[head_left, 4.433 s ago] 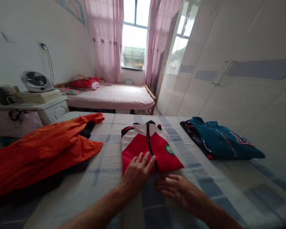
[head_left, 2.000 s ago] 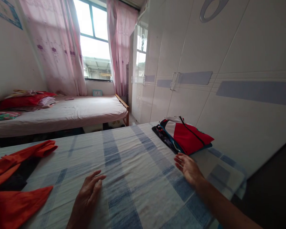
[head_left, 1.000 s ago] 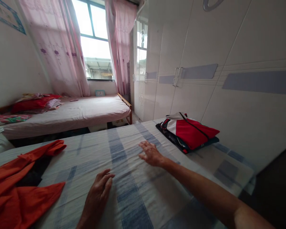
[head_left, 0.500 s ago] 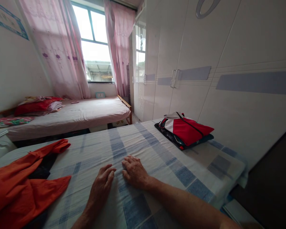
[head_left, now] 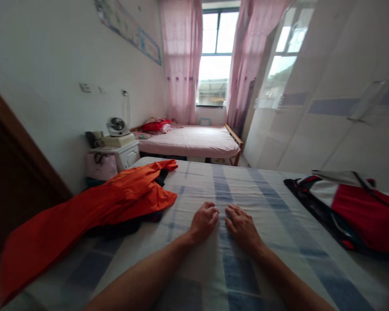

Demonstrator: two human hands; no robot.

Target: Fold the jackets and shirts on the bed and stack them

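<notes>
My left hand [head_left: 204,222] is over the blue-and-white checked bedsheet [head_left: 194,181], its fingers loosely bent and nothing in them. Just to its right, my right hand [head_left: 242,225] lies palm down on the sheet with its fingers stretched forward, holding nothing. A narrow strip of sheet separates the two. To the left of my hands an orange garment [head_left: 116,196] is spread over dark clothing [head_left: 119,229]. On the far right sits a stack of folded clothes [head_left: 366,211], with a red, white and black garment on top.
Beyond this bed stands a second bed [head_left: 197,140] with a pink sheet and a red bundle [head_left: 156,125]. A small fan [head_left: 117,125] rests above a white bedside cabinet [head_left: 129,155] at left. White wardrobe doors [head_left: 311,138] line the right side.
The camera view has swung left, so the fan and cabinet now show and the folded stack sits nearer the right edge. Both hands stay on the bed, empty.
</notes>
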